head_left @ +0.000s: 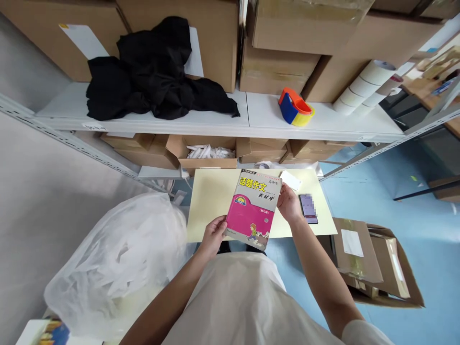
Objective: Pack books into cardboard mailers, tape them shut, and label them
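Observation:
A paperback book (247, 215) with a grey and pink cover is held between my two hands, tilted, over the pale yellow table (212, 191). My left hand (214, 233) grips its lower left edge, thumb on the cover. At the upper right edge, my right hand (288, 203) is closed on the book, its fingers partly hidden behind it. Just beyond the right hand lies a white card or paper pad (292, 180). A phone (308, 209) with a lit screen rests on the table to the right of that hand.
Behind the table stands a shelf (215, 127) bearing cardboard boxes, black cloth (154, 76), a tape dispenser (295, 108) and tape rolls (366, 86). A large translucent plastic bag (122, 268) bulges at the left. Cardboard boxes (359, 249) sit on the blue floor at the right.

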{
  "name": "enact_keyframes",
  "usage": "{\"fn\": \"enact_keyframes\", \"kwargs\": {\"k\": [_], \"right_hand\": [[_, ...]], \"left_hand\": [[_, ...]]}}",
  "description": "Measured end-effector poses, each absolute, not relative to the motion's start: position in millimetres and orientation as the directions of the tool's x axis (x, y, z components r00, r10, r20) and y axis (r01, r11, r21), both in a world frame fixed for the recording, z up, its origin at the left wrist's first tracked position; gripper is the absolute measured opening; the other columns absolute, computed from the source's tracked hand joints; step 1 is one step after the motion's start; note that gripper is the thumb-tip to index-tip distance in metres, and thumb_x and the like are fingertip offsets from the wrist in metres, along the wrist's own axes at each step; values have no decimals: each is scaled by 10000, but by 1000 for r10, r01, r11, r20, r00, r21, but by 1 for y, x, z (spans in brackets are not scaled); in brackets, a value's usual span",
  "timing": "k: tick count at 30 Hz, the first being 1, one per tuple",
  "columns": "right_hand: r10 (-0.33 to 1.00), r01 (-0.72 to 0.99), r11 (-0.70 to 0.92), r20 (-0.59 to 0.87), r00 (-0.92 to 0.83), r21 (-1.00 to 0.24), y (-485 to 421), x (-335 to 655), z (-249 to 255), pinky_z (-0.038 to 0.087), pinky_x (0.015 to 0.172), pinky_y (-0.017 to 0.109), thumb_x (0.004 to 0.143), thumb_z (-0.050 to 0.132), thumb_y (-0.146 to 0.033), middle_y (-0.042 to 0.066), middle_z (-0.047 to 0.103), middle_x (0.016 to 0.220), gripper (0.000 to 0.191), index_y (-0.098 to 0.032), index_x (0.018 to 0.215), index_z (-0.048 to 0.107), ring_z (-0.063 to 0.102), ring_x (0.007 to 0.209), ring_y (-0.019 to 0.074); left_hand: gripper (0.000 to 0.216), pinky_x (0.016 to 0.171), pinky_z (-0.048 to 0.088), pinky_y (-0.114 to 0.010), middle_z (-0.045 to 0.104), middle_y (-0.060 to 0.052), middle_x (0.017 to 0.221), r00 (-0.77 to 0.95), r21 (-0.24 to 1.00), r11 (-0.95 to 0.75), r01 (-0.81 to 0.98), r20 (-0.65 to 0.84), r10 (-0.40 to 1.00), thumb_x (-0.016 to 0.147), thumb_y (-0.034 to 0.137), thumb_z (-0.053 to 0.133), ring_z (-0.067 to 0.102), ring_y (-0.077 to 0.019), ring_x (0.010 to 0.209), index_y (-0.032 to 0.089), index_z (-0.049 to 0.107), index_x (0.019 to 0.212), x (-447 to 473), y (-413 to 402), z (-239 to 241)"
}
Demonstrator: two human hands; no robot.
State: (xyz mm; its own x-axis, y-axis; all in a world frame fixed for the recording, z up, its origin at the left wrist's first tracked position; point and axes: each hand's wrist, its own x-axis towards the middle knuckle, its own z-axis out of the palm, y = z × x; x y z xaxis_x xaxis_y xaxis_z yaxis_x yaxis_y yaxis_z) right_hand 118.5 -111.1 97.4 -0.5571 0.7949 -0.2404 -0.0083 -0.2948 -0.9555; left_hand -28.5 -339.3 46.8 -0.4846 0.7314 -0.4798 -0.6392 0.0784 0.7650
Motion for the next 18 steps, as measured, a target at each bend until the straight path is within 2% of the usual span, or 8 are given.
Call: {"fn": "enact_keyframes", "kwargs": {"k": [3, 5, 7, 10, 13, 16, 18], "right_hand": [[793, -46, -247, -174, -584, -968, -99, 120, 101, 535, 703, 393, 685, 692, -567, 18, 684, 1098, 459, -335, 1065, 581, 651, 972, 266], [764, -84, -230, -126, -633, -969, -88, 122, 108, 535, 769, 404, 614, 786, -480, 11, 661, 1171, 600, -366, 1157, 558, 628, 1053, 269], [699, -108, -210, -72, -712, -972, -74, 124, 117, 520, 839, 397, 581, 827, -438, 14, 631, 1238, 703, -379, 1220, 542, 578, 1155, 260], [566, -63, -136, -25, -824, -989, -51, 125, 133, 480, 918, 377, 557, 861, -401, 42, 618, 1261, 648, -317, 1152, 619, 532, 1209, 247], [530, -7, -83, -38, -847, -997, -33, 123, 142, 494, 861, 368, 540, 869, -424, 57, 682, 1104, 495, -247, 958, 673, 610, 1042, 242], [579, 5, -89, -55, -814, -996, -23, 119, 145, 513, 728, 333, 552, 853, -473, 25, 708, 884, 441, -227, 863, 661, 639, 819, 205], [581, 10, -91, -61, -811, -996, -20, 115, 145, 512, 683, 313, 570, 843, -478, 13, 706, 827, 429, -217, 863, 669, 632, 748, 184]], "left_hand": [[463, 763, 516, -297, 725, -81, 997, -453, 735, 54, -675, -472, 757, 636, 426, 806, 659, -173, 851, 182, 699, 1015, -25, -331, 53], [475, 727, 519, -300, 731, -95, 974, -406, 713, 81, -697, -485, 775, 628, 425, 814, 668, -186, 826, 172, 706, 1016, -22, -324, 59], [471, 685, 519, -305, 739, -97, 923, -345, 689, 131, -712, -507, 790, 609, 443, 821, 678, -205, 791, 169, 723, 979, -18, -316, 65], [412, 666, 522, -329, 746, -85, 861, -255, 666, 225, -711, -542, 801, 600, 480, 809, 686, -235, 775, 193, 748, 891, -9, -306, 72], [466, 736, 523, -365, 741, -101, 967, -246, 634, 206, -745, -549, 799, 602, 547, 776, 675, -273, 917, 212, 738, 923, 3, -299, 75], [739, 844, 503, -430, 697, -154, 1116, -301, 594, 45, -803, -470, 830, 612, 789, 601, 608, -320, 1106, 188, 693, 1032, 10, -300, 78], [851, 871, 494, -443, 684, -173, 1127, -404, 652, -54, -756, -401, 822, 573, 853, 561, 593, -330, 1132, 173, 654, 1077, 9, -302, 80]]}}
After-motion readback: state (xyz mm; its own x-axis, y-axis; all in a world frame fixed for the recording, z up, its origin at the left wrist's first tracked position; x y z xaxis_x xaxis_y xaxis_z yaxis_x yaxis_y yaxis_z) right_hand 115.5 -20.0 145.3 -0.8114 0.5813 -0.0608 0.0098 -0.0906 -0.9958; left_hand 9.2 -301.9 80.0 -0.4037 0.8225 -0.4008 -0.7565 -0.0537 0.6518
